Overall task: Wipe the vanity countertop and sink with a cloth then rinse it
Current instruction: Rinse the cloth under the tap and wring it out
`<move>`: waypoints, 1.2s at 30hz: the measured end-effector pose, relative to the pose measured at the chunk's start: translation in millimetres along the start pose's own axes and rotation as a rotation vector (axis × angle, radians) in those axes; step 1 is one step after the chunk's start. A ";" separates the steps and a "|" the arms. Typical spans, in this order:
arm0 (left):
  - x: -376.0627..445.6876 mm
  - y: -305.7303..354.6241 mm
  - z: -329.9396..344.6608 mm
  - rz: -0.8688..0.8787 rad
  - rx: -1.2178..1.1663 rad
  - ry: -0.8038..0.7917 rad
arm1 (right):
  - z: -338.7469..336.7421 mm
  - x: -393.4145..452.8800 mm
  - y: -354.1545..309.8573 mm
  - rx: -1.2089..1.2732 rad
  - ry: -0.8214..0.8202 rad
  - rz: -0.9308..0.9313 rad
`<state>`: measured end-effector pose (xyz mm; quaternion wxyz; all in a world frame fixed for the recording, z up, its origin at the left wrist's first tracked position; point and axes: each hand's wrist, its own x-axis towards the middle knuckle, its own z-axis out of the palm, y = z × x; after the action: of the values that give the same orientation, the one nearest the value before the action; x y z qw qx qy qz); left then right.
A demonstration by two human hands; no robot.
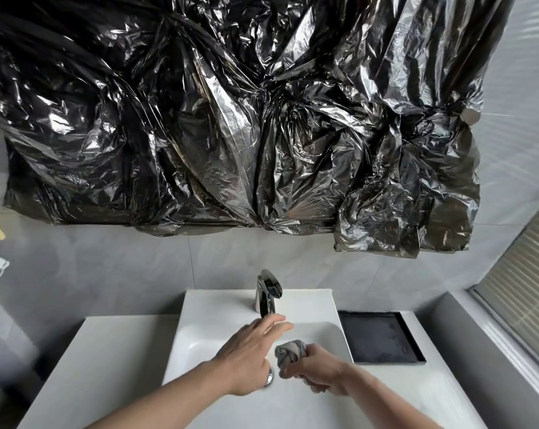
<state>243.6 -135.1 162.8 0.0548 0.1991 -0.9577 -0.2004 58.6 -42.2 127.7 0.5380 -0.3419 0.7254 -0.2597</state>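
Right fingers [288, 371] clenched round balled grey cloth [290, 351]; left fingers [274, 325] spread, empty, nearing chrome faucet [268, 294]. No water visible: rinse probably pending.

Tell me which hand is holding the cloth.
The right hand, clenched around the bunched grey cloth over the sink. The left hand is empty, fingers stretched toward the faucet.

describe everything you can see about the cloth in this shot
The cloth is a small grey rag of soft woven-looking fabric, wadded into a tight crumpled ball. The right hand grips it in a fist, so only the bunched end sticks out past the fingers, towards the left. It is held above the white sink basin, below and in front of the chrome faucet. The open left hand is close beside it. Whether it is wet cannot be told.
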 end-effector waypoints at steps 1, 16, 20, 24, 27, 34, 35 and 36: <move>-6.5 0.9 0.3 0.039 0.023 -0.023 | -1.5 -5.0 -6.5 -0.003 -0.033 0.006; 21.0 -8.7 -42.6 0.015 0.508 0.103 | 18.9 -30.8 -101.7 -0.202 -0.149 -0.035; 32.1 -2.6 -51.8 -0.104 0.531 -0.073 | 27.0 -23.9 -105.2 -0.699 0.143 -0.175; 39.5 -6.2 -40.6 -0.209 0.454 -0.129 | 30.4 -16.0 -90.2 -0.915 0.332 -0.274; 40.8 -4.4 -33.3 -0.330 0.319 -0.201 | 31.2 -17.3 -80.7 -1.026 0.371 -0.339; 30.6 1.1 -26.8 -0.428 0.118 -0.322 | 39.9 -13.2 -55.1 -0.922 0.407 -0.377; 28.2 1.8 -26.7 -0.422 0.122 -0.301 | 40.4 -13.5 -53.0 -0.870 0.402 -0.376; 25.0 2.6 -27.2 -0.407 0.129 -0.264 | 40.5 -13.5 -51.9 -0.820 0.399 -0.374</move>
<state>224.8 -152.8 189.3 -0.1249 0.3633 -0.9075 -0.1698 111.1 -64.9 162.9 0.1537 -0.5936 0.7829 -0.1053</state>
